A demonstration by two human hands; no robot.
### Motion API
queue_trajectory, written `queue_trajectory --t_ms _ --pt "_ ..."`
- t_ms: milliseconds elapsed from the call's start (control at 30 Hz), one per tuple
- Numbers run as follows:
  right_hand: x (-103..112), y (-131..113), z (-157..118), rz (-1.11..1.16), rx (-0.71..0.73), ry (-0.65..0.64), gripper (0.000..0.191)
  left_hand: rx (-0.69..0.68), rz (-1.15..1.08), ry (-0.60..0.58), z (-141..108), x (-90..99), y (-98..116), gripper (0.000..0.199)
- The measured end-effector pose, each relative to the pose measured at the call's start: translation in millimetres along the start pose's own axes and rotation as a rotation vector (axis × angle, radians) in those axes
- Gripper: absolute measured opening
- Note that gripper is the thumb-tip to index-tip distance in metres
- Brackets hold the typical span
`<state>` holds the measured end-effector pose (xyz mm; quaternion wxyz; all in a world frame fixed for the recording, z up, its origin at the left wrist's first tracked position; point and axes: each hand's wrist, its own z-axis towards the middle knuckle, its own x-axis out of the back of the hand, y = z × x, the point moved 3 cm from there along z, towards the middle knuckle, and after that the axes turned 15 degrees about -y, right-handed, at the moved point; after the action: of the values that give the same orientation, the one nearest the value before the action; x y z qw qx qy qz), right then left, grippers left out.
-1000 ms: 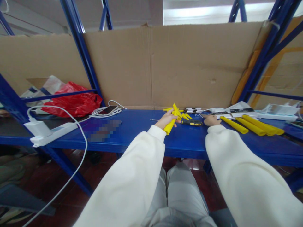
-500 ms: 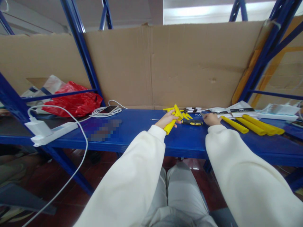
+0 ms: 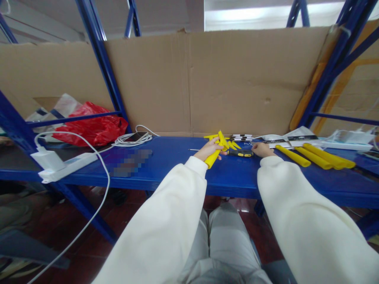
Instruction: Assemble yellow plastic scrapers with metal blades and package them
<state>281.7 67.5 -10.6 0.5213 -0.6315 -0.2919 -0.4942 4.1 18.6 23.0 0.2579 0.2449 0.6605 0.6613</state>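
Note:
My left hand [image 3: 209, 150] is wrapped round a yellow plastic handle with a wider, winged head [image 3: 212, 159], held tilted just above the blue tabletop. Beyond it lie several small yellow plastic pieces [image 3: 233, 145]. A screwdriver [image 3: 241, 153] with a black and yellow grip rests on the table between my hands, its thin shaft poking out left of my left hand. My right hand [image 3: 263, 150] is down on the table past the grip's end, fingers drawn together; whatever they pinch, if anything, is too small to see.
Several yellow tubes [image 3: 314, 156] lie right of my right hand. Behind are white plastic packets [image 3: 302, 136] and black-and-white strips [image 3: 241, 137]. On the left sit a coiled white cable [image 3: 133, 139], a power strip [image 3: 71, 165] and a red bag [image 3: 91, 124]. Cardboard [image 3: 225, 83] walls the back.
My right hand has shifted slightly left, closer to the screwdriver's grip. My left hand and the yellow handle have stayed nearly still.

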Motion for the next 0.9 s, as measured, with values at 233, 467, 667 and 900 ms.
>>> queue_trajectory --t_ms 233,467,667,900 --pt "0.5 -1.4 -1.0 -0.004 0.015 -0.023 0.018 -0.014 0.018 -0.012 1.0 1.2 -1.2 0.081" --pt "-0.4 -3.8 0.1 -0.023 0.037 -0.070 0.033 -0.010 0.015 -0.003 -1.9 -1.5 1.5 0.079" --pt "-2.2 -3.9 5.9 -0.034 0.099 -0.073 0.026 -0.013 0.016 0.013 -1.3 -2.7 1.5 0.076" --pt "-0.6 -8.3 3.2 -0.133 0.145 -0.054 0.019 -0.018 0.015 -0.007 2.4 2.0 -1.8 0.078"
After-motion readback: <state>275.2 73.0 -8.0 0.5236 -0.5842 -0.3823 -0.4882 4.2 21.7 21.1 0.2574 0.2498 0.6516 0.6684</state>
